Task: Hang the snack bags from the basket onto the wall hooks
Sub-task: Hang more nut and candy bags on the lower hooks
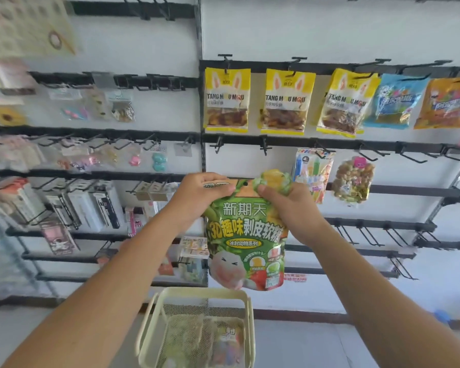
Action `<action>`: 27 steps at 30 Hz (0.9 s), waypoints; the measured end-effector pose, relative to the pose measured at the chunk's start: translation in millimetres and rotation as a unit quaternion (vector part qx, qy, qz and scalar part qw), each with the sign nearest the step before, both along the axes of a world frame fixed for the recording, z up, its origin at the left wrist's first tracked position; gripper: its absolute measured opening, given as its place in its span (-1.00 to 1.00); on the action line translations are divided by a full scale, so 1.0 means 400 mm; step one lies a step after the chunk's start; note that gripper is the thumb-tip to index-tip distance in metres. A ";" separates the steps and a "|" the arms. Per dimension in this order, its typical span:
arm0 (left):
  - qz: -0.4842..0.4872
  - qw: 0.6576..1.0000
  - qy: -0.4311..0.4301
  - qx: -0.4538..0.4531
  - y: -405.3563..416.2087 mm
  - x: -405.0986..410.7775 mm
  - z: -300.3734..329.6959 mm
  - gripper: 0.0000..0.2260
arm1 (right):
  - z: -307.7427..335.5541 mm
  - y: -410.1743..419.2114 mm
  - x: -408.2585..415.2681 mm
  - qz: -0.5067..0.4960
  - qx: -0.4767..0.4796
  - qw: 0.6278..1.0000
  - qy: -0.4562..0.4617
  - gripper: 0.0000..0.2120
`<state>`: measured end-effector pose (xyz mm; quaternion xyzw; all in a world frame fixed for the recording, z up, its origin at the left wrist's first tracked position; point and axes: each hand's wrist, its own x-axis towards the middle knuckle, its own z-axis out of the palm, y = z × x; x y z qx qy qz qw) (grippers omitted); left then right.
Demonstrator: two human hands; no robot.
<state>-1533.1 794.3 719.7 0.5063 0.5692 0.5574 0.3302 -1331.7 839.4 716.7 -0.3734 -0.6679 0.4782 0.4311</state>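
Note:
I hold a green snack bag (246, 243) up in front of the wall, both hands pinching its top edge. My left hand (199, 193) grips the top left corner, my right hand (290, 205) the top right. The bag's hang hole shows between my thumbs. Two bare black hooks (219, 144) (264, 146) stick out of the rail just above the bag. Below, the pale yellow mesh basket (154, 328) holds more snack bags (223, 338). Three yellow snack bags (226, 100) hang on the rail higher up.
A blue bag (395, 102) and an orange bag (446, 103) hang at the upper right. A striped bag (314, 173) and a nut-like bag (353, 179) hang right of my hands. Small goods fill the left wall panel (91, 155). Bare hooks (364, 235) line the lower right rails.

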 end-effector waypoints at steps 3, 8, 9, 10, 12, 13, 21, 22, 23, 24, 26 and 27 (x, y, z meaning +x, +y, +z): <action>0.028 0.994 -0.106 -0.015 0.080 -0.051 -0.033 -0.93 | -0.018 0.093 -0.065 0.004 -0.019 1.000 0.009 -0.78; 0.075 0.982 -0.171 -0.023 0.216 -0.125 -0.094 -0.98 | -0.047 0.262 -0.173 0.005 -0.047 0.999 0.015 -0.87; 0.083 0.981 -0.173 -0.022 0.243 -0.141 -0.102 -0.97 | -0.053 0.291 -0.194 0.006 -0.048 0.999 0.016 -0.87; 0.090 0.981 -0.170 -0.021 0.271 -0.160 -0.109 -0.96 | -0.059 0.320 -0.217 0.006 -0.050 0.999 0.016 -0.87; 0.104 0.982 -0.158 -0.023 0.319 -0.198 -0.124 -0.96 | -0.070 0.372 -0.261 0.006 -0.049 0.999 0.012 -0.87; 0.112 0.981 -0.154 -0.024 0.342 -0.217 -0.132 -0.95 | -0.074 0.394 -0.282 0.006 -0.049 0.999 0.009 -0.88; 0.126 0.969 -0.211 0.002 0.478 -0.307 -0.199 -0.92 | -0.108 0.512 -0.392 -0.025 -0.069 0.997 0.018 -0.88; 0.126 0.967 -0.221 0.007 0.489 -0.312 -0.203 -0.91 | -0.109 0.519 -0.398 -0.026 -0.069 0.997 0.022 -0.88; 0.126 0.966 -0.227 0.012 0.499 -0.315 -0.205 -0.90 | -0.109 0.525 -0.402 -0.027 -0.071 0.997 0.029 -0.88; 0.125 0.965 -0.228 0.014 0.508 -0.319 -0.207 -0.90 | -0.108 0.530 -0.406 -0.029 -0.074 0.996 0.037 -0.89; 0.127 0.967 -0.219 0.006 0.521 -0.325 -0.213 -0.90 | -0.106 0.540 -0.413 -0.032 -0.078 0.995 0.045 -0.89; 0.125 0.969 -0.213 0.001 0.526 -0.328 -0.216 -0.89 | -0.105 0.545 -0.415 -0.035 -0.079 0.995 0.045 -0.89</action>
